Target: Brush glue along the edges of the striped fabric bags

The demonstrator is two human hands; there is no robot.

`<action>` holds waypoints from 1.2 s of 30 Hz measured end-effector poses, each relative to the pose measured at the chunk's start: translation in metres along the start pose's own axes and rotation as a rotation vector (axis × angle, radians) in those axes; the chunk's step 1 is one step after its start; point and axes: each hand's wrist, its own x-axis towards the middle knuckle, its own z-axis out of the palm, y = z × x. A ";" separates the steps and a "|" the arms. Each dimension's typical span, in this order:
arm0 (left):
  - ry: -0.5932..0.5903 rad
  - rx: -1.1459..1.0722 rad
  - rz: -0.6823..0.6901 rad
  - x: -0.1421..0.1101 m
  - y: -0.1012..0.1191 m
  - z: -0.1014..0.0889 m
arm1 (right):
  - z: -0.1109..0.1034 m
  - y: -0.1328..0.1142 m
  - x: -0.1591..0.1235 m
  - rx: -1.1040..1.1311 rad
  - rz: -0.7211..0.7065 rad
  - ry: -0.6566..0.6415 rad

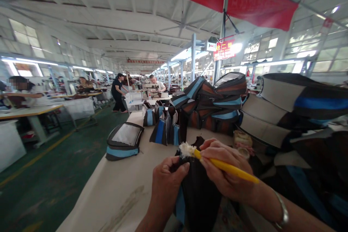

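Observation:
My right hand (227,163) is closed round a yellow-handled brush (231,170) with frayed white bristles. Those bristles are at the upper edge of a black fabric bag piece (202,192) with a light blue strip on its left side. Thumb and fingers of my left hand (171,177) pinch the same bag piece by its upper left edge, just below the bristles. The lower part of the piece runs down out of view between my forearms.
A bag with a clear top panel (125,136) lies on the pale table (122,185). Several small blue-striped bags (160,130) stand behind my hands. Bags are piled at the back and right (266,116). A small container (243,143) sits beside the pile. People work farther off.

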 end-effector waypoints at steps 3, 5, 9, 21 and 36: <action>0.001 -0.062 -0.002 0.001 -0.003 -0.003 | 0.003 0.002 -0.002 -0.030 -0.107 -0.068; -0.004 -0.080 -0.025 0.002 -0.005 -0.004 | 0.005 0.003 -0.003 -0.056 -0.101 -0.037; 0.002 -0.056 -0.014 0.000 -0.007 -0.002 | 0.011 0.001 -0.004 -0.030 -0.111 -0.081; 0.234 0.592 0.169 0.087 -0.046 -0.123 | -0.029 0.006 -0.034 -0.054 0.257 0.296; 0.354 0.665 0.563 -0.023 -0.126 0.055 | -0.026 0.020 -0.092 0.132 0.808 0.547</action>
